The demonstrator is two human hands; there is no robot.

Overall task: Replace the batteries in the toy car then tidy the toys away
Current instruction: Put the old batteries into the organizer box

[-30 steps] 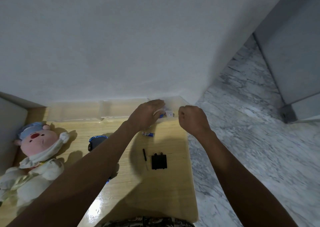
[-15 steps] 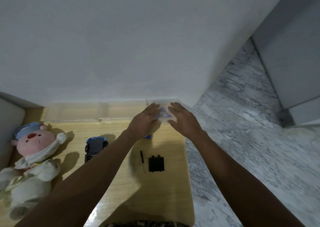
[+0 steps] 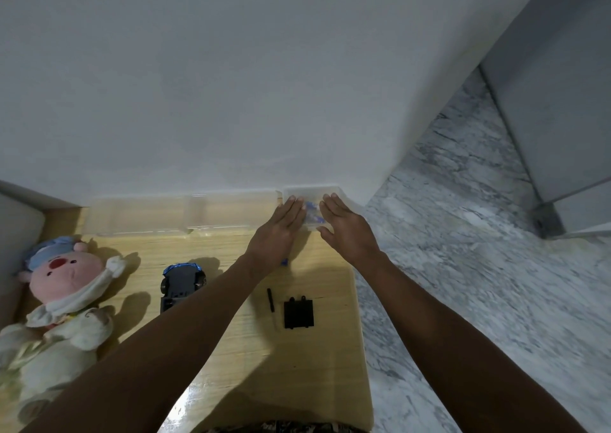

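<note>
A small clear plastic box (image 3: 312, 190) with blue-and-white batteries (image 3: 311, 216) inside sits at the table's far right corner against the wall. My left hand (image 3: 281, 230) and my right hand (image 3: 345, 230) lie flat with straight fingers on either side of its top. The blue and black toy car (image 3: 182, 283) lies upside down on the wooden table (image 3: 297, 366), left of my left forearm. Its black battery cover (image 3: 298, 313) and a small black screwdriver (image 3: 271, 300) lie between my forearms. A bit of blue (image 3: 284, 262) peeks out under my left wrist.
A pink and cream plush toy (image 3: 56, 297) lies at the table's left. Long clear plastic containers (image 3: 185, 216) line the wall behind the car. The table's right edge drops to a grey marble floor (image 3: 479, 267). A grey cabinet (image 3: 562, 135) stands at far right.
My hands went from curled, the left one holding batteries over the small box, to flat with fingers straight on the box. The batteries now lie inside it.
</note>
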